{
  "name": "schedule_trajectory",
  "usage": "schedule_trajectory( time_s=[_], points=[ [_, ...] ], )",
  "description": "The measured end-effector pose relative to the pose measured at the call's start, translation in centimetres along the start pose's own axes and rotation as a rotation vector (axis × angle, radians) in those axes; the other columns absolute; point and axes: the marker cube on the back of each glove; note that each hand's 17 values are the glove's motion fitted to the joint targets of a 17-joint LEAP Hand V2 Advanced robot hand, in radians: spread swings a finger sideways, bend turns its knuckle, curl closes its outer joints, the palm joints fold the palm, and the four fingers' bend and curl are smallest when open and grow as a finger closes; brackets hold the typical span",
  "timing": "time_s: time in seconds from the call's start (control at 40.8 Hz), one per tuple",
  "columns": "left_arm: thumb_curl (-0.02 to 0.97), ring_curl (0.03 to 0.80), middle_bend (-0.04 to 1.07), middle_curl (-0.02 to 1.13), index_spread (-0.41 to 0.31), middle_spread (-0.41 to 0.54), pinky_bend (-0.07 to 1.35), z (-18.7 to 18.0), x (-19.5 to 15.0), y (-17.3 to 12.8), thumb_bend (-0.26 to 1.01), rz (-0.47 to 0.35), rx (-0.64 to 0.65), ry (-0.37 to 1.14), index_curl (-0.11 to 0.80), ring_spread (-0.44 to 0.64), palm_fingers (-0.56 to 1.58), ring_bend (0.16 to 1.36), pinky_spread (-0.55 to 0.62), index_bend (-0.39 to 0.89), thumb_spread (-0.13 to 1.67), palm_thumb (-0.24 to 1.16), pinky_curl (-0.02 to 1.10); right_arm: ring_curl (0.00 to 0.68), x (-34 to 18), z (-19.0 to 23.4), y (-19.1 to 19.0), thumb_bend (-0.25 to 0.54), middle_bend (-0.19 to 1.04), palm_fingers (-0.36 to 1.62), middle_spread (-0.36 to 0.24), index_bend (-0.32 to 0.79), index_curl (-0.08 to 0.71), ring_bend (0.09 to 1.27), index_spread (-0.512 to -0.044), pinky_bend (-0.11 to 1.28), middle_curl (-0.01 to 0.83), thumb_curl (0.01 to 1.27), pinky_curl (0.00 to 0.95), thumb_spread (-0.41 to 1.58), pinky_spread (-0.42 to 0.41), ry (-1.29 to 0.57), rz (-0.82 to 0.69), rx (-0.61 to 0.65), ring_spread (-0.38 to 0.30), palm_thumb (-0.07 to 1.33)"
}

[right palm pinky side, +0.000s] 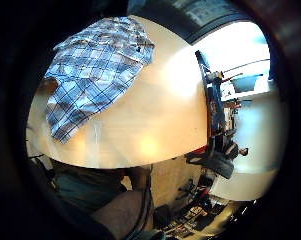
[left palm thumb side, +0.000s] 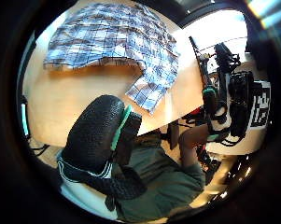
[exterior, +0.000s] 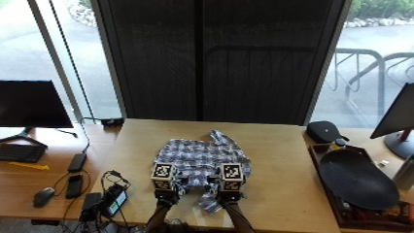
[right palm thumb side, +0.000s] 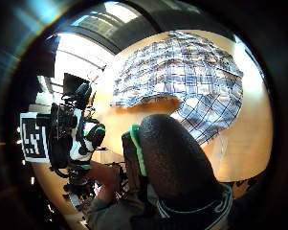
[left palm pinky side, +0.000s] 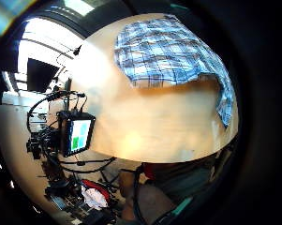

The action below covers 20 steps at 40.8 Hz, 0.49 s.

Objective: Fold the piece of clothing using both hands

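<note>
A blue and white plaid shirt (exterior: 200, 160) lies spread on the light wooden table (exterior: 284, 160), with one part trailing toward the near edge. My left hand (exterior: 163, 196) and right hand (exterior: 230, 198) hover side by side over the shirt's near edge. Neither hand holds cloth. In the palm views the shirt (left palm pinky side: 168, 51) (left palm thumb side: 112, 37) (right palm pinky side: 95, 70) (right palm thumb side: 182, 72) lies flat on the table, some way from both palms. The left thumb (left palm thumb side: 98, 135) and the right thumb (right palm thumb side: 177, 158) show relaxed, touching nothing. The other fingers are hidden.
A small screen device (exterior: 116, 199) with cables sits at the table's near left corner. To the right, a black case (exterior: 325, 131) and a dark tray (exterior: 355, 179) stand on a neighbouring surface. A side desk at the left holds a monitor (exterior: 32, 104).
</note>
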Motion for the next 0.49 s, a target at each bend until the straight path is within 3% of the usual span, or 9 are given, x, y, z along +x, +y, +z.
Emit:
schedule_trajectory(
  time_s=[0.49],
  points=[
    [0.215, 0.239, 0.19, 0.3, -0.096, 0.031, 0.37, -0.3, 0.2, 0.1, -0.02, 0.01, 0.002, -0.013, 0.253, 0.28, 0.29, 0.5, 0.41, 0.16, 1.12, 0.18, 0.19, 0.19, 1.1, -0.2, -0.7, 0.017, 0.19, 0.15, -0.014, 0.14, 0.191, 0.33, -0.357, 0.62, 0.235, 0.21, 0.301, 1.23, 0.252, -0.012, 0.004, 0.072, 0.147, 0.22]
  ],
)
